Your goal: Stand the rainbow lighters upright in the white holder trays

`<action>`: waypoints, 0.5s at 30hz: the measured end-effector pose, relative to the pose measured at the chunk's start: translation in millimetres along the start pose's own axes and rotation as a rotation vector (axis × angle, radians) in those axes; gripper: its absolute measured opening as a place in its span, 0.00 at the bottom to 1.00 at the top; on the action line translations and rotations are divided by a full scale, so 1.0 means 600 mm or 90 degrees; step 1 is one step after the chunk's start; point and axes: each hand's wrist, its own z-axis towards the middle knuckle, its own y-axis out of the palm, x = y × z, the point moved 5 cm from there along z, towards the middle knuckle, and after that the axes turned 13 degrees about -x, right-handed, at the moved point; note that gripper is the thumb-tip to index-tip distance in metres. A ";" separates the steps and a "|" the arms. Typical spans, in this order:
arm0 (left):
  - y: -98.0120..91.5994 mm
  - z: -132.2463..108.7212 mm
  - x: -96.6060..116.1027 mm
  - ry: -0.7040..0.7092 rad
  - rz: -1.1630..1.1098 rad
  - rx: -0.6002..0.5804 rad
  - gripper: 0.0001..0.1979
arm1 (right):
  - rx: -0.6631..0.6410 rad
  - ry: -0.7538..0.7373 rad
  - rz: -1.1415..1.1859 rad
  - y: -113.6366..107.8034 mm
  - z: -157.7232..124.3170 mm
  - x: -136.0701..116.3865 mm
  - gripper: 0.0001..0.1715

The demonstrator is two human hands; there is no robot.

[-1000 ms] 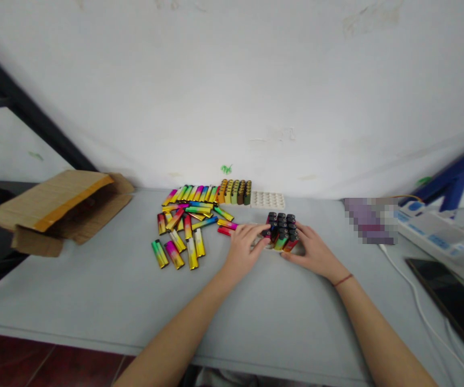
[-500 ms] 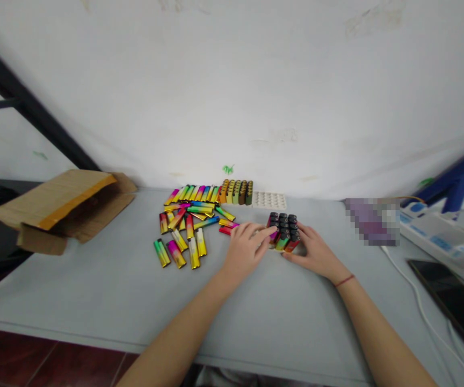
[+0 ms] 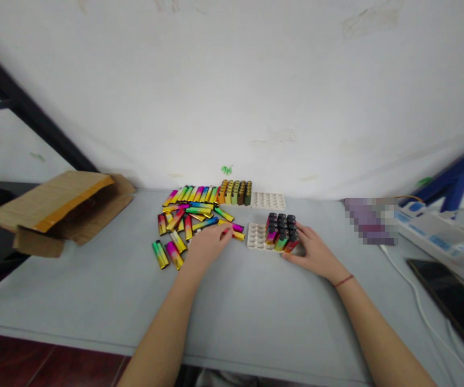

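One cardboard box gapes near left edge of grey table. Loose lighters sprawl, overlapping; careless pluck could slide neighbours. My left hand narrow at pile's right end, can't tell if gripping. Open table nearer me, room to swing. White tray next, standing lighters packed close, knock could tip them. My right hand holds tray's right end. Phone limits room farther right.

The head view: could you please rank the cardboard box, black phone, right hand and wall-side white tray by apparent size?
1. Cardboard box
2. Black phone
3. Right hand
4. Wall-side white tray
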 end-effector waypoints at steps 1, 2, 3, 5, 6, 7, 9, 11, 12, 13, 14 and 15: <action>0.001 -0.002 0.005 0.001 0.000 -0.002 0.17 | 0.001 0.001 0.000 0.000 0.000 0.000 0.40; 0.002 -0.004 0.009 -0.003 0.001 -0.005 0.18 | 0.002 0.002 -0.001 0.001 0.000 0.001 0.41; 0.003 -0.006 0.012 -0.013 0.008 -0.009 0.18 | 0.003 0.002 -0.002 0.001 0.000 0.001 0.41; 0.003 -0.011 0.014 -0.049 0.037 -0.020 0.20 | 0.006 0.001 -0.005 0.001 -0.001 0.000 0.41; 0.003 -0.013 0.014 -0.068 0.055 -0.028 0.20 | 0.007 -0.001 -0.005 0.001 -0.001 0.000 0.40; 0.003 -0.015 0.014 -0.084 0.073 -0.036 0.19 | 0.008 -0.002 -0.004 0.000 -0.001 0.000 0.40; 0.004 -0.018 0.014 -0.097 0.094 -0.053 0.16 | 0.009 -0.002 -0.003 0.000 -0.001 0.000 0.40; 0.007 -0.019 0.015 -0.089 0.086 -0.066 0.12 | 0.007 0.001 -0.003 0.000 -0.001 0.000 0.39; 0.007 -0.018 0.016 -0.083 0.073 -0.066 0.11 | 0.005 0.002 -0.004 0.000 -0.001 0.000 0.39; 0.008 -0.017 0.017 -0.079 0.056 -0.063 0.12 | 0.003 0.002 -0.005 0.000 -0.001 0.000 0.39; 0.008 -0.016 0.017 -0.076 0.036 -0.058 0.13 | 0.002 0.004 -0.005 0.000 -0.001 0.000 0.40; 0.009 -0.015 0.018 -0.074 0.013 -0.050 0.15 | 0.001 0.004 -0.004 0.000 -0.001 0.000 0.40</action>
